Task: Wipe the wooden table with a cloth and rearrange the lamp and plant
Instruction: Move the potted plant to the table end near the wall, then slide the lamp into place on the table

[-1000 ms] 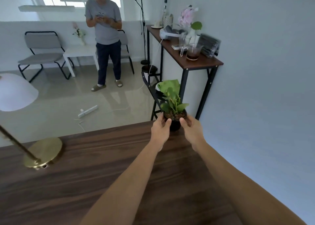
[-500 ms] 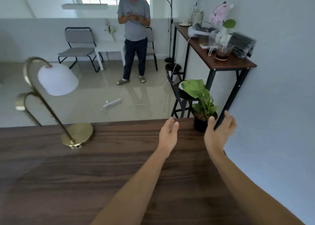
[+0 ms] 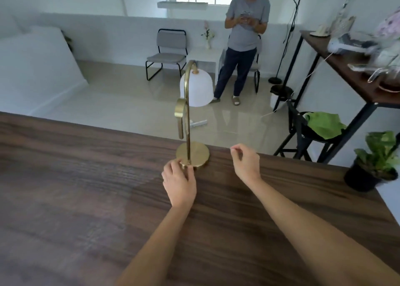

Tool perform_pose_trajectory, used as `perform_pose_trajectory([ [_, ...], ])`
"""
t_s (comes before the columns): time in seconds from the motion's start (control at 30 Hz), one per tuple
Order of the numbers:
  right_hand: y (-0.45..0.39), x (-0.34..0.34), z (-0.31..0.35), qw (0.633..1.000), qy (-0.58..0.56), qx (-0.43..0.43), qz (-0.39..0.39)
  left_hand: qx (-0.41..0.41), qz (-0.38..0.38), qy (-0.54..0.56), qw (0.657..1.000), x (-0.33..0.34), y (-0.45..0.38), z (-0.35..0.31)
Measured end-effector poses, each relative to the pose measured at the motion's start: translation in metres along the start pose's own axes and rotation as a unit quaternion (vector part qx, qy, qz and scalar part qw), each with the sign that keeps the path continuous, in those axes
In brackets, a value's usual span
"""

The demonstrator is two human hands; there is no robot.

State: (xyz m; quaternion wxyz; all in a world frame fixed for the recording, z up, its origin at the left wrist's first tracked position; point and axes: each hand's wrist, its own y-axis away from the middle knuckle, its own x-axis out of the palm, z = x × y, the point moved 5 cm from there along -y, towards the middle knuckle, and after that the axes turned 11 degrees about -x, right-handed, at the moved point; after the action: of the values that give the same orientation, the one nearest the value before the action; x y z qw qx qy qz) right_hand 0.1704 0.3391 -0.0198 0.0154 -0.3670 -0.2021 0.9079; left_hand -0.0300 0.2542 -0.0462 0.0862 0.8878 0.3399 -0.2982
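At the far edge of the desk (image 3: pixel 86 199), the brass lamp (image 3: pixel 190 117) is stood upright, its shade hung out past the edge. Its base is touched by the loosely curled left hand (image 3: pixel 179 184); the half-open right hand (image 3: pixel 246 164) is kept empty beside it. The tall lamp could be tipped off if only the base is pushed. The potted plant (image 3: pixel 374 162) is placed at the right corner.

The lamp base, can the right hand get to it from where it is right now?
Probably yes. The right hand hovers just right of the lamp base, with only bare wooden table between them. The left hand is at the base's near left edge, leaving its right side free.
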Motion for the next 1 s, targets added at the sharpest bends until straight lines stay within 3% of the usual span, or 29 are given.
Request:
perform_pose_trajectory([
  [0.17,-0.044,0.078,0.035,0.987,0.006,-0.031,0.159,0.018,0.100,-0.182,0.978,0.026,-0.007,0.011],
  [0.27,-0.057,0.115,0.038,0.941,0.083,-0.083,0.317,0.028,0.109,-0.252,0.961,0.037,-0.008,0.013],
  [0.33,-0.061,0.122,0.032,0.916,0.148,-0.115,0.354,0.037,0.106,-0.278,0.954,0.038,-0.011,0.013],
  [0.77,0.031,0.042,0.023,0.929,0.284,-0.095,0.217,0.156,0.211,-0.316,0.912,0.033,-0.051,0.020],
  [0.87,0.047,0.030,0.023,0.937,0.261,-0.094,0.210,0.159,0.153,-0.285,0.933,0.020,-0.040,0.021],
  [1.0,0.007,0.027,0.017,0.966,0.171,-0.045,0.187,0.143,0.074,-0.233,0.959,0.008,0.000,0.010],
])
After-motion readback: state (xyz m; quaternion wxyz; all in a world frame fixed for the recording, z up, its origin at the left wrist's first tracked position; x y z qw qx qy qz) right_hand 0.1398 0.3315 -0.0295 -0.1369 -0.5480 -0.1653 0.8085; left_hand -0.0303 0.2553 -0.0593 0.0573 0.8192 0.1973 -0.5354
